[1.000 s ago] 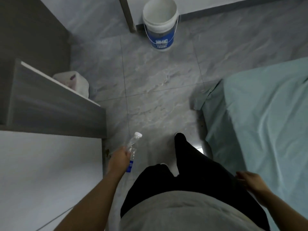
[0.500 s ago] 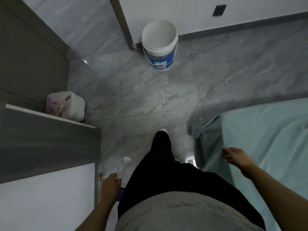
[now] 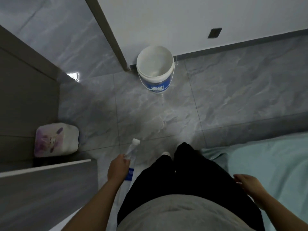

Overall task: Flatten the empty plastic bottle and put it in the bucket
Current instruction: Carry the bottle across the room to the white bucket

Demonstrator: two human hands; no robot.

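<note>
Holding the plastic bottle (image 3: 132,151) in my left hand (image 3: 118,167), fingers wrapped around its middle, I've got it low beside my left leg. Its white cap (image 3: 135,142) pokes out forward past my knuckles, pointing up the floor, and a strip of blue label (image 3: 130,174) shows just behind my grip, on the leg side. I can't tell from here whether the body is squashed; it's clear and mostly hidden by my hand. Well ahead of that hand, and slightly to its right, the bucket (image 3: 155,70) stands upright on the grey tile floor (image 3: 150,114), white with a blue band, mouth open, tucked against the wall beside the door frame (image 3: 106,32). To the left of my left hand sits a white container with a purple flower print (image 3: 55,140), next to the grey cabinet (image 3: 46,189). My right hand (image 3: 246,182) is empty, fingers loosely spread, hanging over the edge of the teal bedsheet (image 3: 270,164) at my right thigh.
</note>
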